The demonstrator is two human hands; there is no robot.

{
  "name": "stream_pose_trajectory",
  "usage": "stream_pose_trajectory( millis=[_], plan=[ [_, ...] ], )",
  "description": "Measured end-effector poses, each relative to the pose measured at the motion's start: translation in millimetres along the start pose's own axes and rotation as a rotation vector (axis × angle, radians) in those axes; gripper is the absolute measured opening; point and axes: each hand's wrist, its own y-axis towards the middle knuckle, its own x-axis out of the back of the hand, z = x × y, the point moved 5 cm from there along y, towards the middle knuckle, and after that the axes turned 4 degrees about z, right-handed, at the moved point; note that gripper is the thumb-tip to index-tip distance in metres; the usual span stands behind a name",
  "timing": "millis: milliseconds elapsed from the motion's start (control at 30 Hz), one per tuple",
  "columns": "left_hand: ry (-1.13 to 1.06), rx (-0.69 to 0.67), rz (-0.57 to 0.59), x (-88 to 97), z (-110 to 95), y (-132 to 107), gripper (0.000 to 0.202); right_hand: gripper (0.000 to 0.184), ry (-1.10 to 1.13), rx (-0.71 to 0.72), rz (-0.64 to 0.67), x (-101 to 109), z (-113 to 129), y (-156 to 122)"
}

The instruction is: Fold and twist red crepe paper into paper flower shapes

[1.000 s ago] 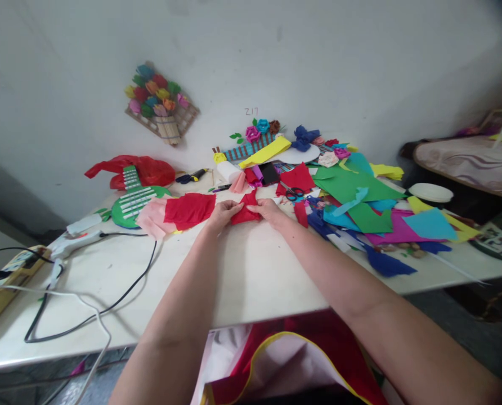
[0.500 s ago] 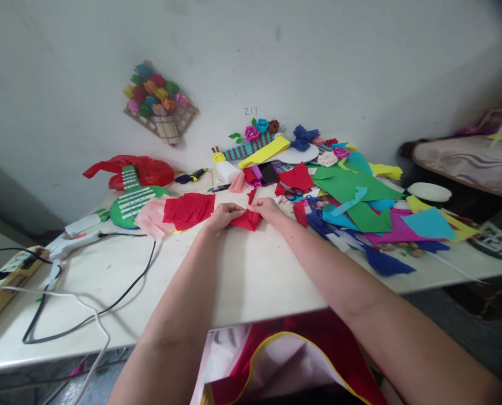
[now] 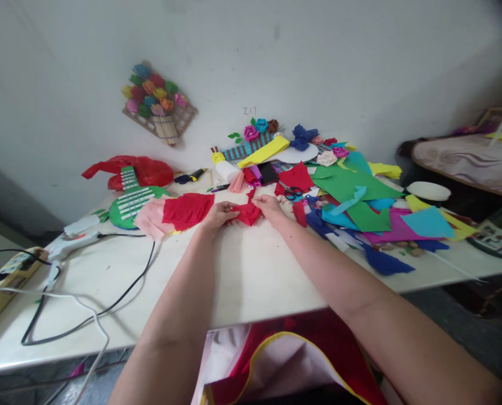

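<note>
A small folded piece of red crepe paper [image 3: 247, 215] is stretched between my two hands, just above the white table [image 3: 255, 275]. My left hand [image 3: 221, 216] pinches its left corner between thumb and fingers. At the upper right corner, my right hand [image 3: 268, 206] has its fingers closed on the same piece. A larger red crepe sheet [image 3: 189, 210] lies just left of my left hand, overlapping a pale pink sheet [image 3: 153, 218]. Scissors with dark handles [image 3: 293, 193] rest on red paper beyond my right hand.
Piled coloured paper [image 3: 352, 191] covers the table's right side. On the left stand a green striped guitar shape [image 3: 128, 205], a white glue gun [image 3: 74, 244] with a looping black cord [image 3: 143, 274], and a power strip [image 3: 10, 287]. A paper-flower craft [image 3: 158, 104] hangs on the wall.
The red piece has been turned and now shows a point facing down. My right hand has lifted slightly up its edge, and my left hand has shifted a little left.
</note>
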Motion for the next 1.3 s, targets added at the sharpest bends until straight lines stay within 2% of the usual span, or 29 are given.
stream_pose_trajectory(
  millis=[100,167,367,467,633,767,933,1000,1167,1233,1300],
  plan=[
    [0.035,-0.016,-0.044,3.4,2.3,2.5,0.042,0.026,-0.041,0.071,0.041,-3.8,-1.6,4.2],
    [0.112,-0.015,-0.073,5.8,2.3,2.8,0.039,0.027,-0.114,0.122,0.059,-5.4,-2.6,7.2],
    [0.627,-0.023,-0.239,12.2,-9.1,-0.4,0.035,0.031,-0.507,0.235,0.114,-10.9,-1.7,8.8],
    [0.825,0.029,-0.250,10.2,-14.0,-2.6,0.039,0.028,-0.769,0.374,0.167,-17.5,5.0,4.3],
    [0.922,0.070,-0.225,7.0,-17.6,-5.3,0.039,0.027,-1.033,0.503,0.259,-26.9,9.9,-2.4],
    [0.932,0.086,-0.216,6.3,-16.8,-6.1,0.033,0.029,-1.055,0.593,0.316,-31.8,13.5,-9.1],
    [0.956,0.050,-0.216,4.9,-13.2,-4.1,0.026,0.028,-1.015,0.635,0.352,-34.5,17.6,-16.9],
    [1.012,-0.029,-0.233,3.2,-14.5,-3.2,0.022,0.024,-1.009,0.639,0.366,-35.0,18.4,-18.3],
    [1.071,-0.337,-0.245,-5.3,-22.2,-2.6,0.017,0.019,-0.995,0.617,0.397,-34.9,18.4,-16.9],
    [1.036,-0.389,-0.198,-8.1,-20.8,-0.9,0.017,0.018,-0.993,0.595,0.405,-35.1,18.4,-16.5],
    [0.977,-0.374,-0.147,-8.8,-16.8,1.6,0.018,0.016,-0.993,0.570,0.395,-34.7,19.1,-16.8]
  ],
)
